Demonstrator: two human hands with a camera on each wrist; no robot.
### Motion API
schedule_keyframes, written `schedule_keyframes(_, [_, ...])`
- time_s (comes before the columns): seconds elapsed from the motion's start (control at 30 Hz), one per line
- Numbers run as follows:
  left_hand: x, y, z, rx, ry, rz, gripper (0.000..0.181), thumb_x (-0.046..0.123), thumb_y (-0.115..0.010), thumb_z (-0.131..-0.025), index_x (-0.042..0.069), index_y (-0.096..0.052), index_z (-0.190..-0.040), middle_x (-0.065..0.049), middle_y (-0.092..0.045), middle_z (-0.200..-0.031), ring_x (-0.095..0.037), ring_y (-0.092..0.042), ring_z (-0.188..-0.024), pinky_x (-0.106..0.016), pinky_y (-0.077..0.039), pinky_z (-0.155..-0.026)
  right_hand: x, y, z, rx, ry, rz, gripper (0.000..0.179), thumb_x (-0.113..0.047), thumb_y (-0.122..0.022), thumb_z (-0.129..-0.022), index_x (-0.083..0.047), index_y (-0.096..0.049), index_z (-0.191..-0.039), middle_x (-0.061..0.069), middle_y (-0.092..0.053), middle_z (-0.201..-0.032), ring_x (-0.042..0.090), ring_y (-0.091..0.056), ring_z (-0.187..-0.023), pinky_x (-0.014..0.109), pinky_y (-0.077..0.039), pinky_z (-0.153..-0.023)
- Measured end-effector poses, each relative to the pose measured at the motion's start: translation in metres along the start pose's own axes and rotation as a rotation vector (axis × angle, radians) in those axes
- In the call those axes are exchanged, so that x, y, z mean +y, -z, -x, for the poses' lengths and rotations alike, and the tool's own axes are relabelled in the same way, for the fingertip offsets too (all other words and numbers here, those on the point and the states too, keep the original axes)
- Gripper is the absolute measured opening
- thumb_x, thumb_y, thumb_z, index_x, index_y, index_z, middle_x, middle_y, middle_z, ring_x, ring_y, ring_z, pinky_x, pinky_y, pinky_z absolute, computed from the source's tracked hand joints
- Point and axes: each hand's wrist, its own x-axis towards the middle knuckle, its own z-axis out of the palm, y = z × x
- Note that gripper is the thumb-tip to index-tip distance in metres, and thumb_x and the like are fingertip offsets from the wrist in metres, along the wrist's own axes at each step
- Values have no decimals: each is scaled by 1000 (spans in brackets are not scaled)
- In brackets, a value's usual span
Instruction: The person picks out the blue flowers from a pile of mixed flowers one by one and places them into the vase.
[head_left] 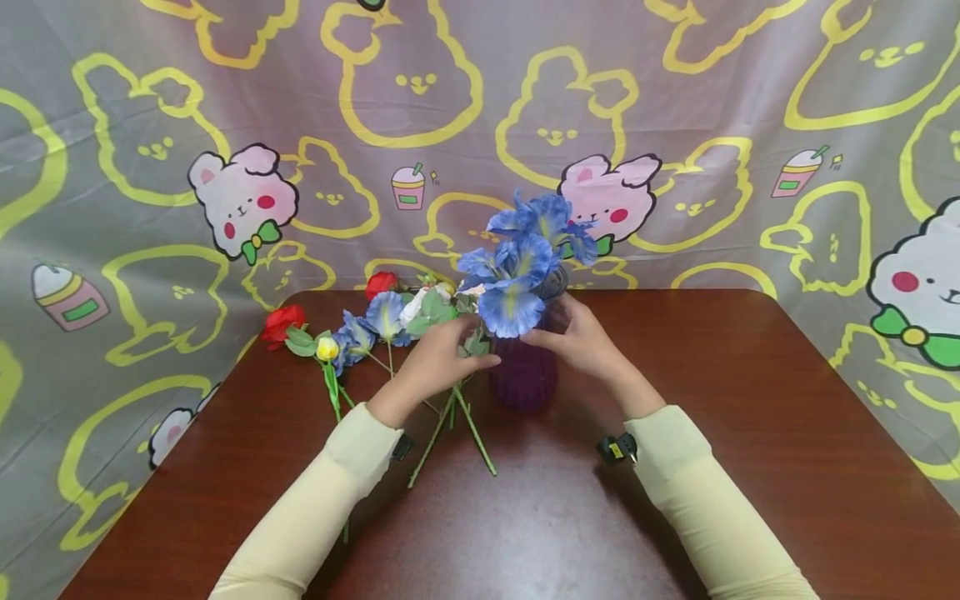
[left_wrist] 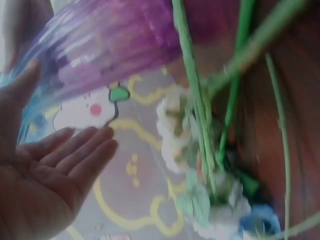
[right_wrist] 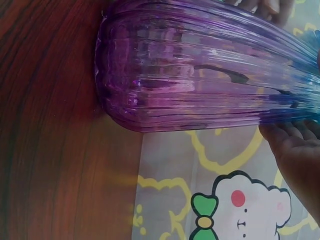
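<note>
A ribbed see-through vase (head_left: pixel 525 379), purple below and turning blue toward its neck, stands upright on the table. Blue artificial irises (head_left: pixel 513 262) spread out from its mouth. My right hand (head_left: pixel 588 342) holds the vase near the neck, thumb toward me; its fingers (right_wrist: pixel 292 132) show against the vase side in the right wrist view. On the other side, my left hand (head_left: pixel 435 362) is spread beside the vase, above the loose stems. In the left wrist view its fingers (left_wrist: pixel 82 155) are extended with nothing in them.
Left of the vase lie several loose artificial flowers: red blooms (head_left: pixel 285 323), a yellow bud (head_left: pixel 327 348), blue irises (head_left: pixel 386 317) and white blooms (head_left: pixel 422 307). Green stems (head_left: pixel 475 437) point toward me on the brown table (head_left: pixel 750 417). A patterned cloth (head_left: pixel 465 167) hangs behind.
</note>
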Motion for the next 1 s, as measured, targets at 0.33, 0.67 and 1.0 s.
schedule_keyframes(0.33, [-32,38,20,-77,226,-125,51,36,-73,-87,-3,-64,-118,-20,-66,-108,-32,-63,-95,-47,-50,-82,1,1,-1,-4,-7,-20,65,0,-71,-86,8,-38,-141,25,-49,-137,35,-49,-126,43,-42,-101])
schedule_keyframes(0.67, [-62,48,44,-193,471,-132,40,32,-76,-84,2,-57,-66,-10,-60,-62,-20,-55,-55,-32,-44,-52,1,1,-1,-12,12,-30,65,4,-71,-86,9,-37,-141,27,-49,-135,37,-51,-124,42,-44,-99])
schedule_keyframes(1.0, [-79,37,49,-266,566,-36,34,19,-77,-84,0,-57,-65,-17,-65,-65,-24,-66,-57,-35,-56,-57,15,1,-5,-11,26,-33,67,4,-71,-85,7,-37,-142,26,-50,-136,36,-51,-124,42,-44,-99])
